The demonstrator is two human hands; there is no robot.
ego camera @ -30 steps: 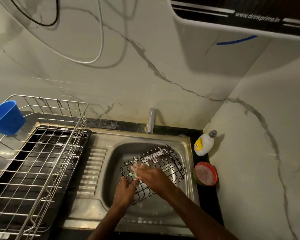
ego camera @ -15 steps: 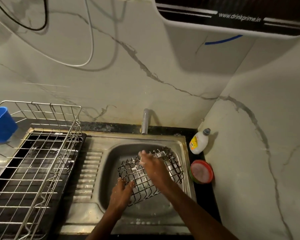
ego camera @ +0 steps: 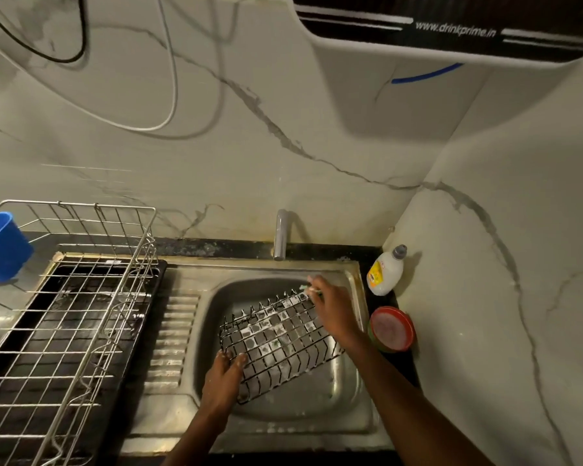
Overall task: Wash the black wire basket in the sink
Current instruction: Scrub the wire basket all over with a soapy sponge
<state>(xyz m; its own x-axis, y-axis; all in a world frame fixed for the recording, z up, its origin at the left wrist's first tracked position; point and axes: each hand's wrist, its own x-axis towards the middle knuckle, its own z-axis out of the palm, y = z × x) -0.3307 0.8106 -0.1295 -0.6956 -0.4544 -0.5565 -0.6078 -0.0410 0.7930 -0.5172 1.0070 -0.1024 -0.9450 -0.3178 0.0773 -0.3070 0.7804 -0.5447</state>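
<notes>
The black wire basket lies tilted in the steel sink, its mesh streaked with white soap foam. My left hand grips the basket's near left corner. My right hand rests on the basket's far right edge with its fingers closed around a small pale green scrubber, of which only a tip shows.
A steel tap stands behind the sink. A white soap bottle and a red-rimmed round container sit on the black counter at the right. On the left stands a steel dish rack holding a blue cup.
My right hand has slid with the scrubber from the basket's middle to its far right edge. My left hand keeps its hold on the near corner.
</notes>
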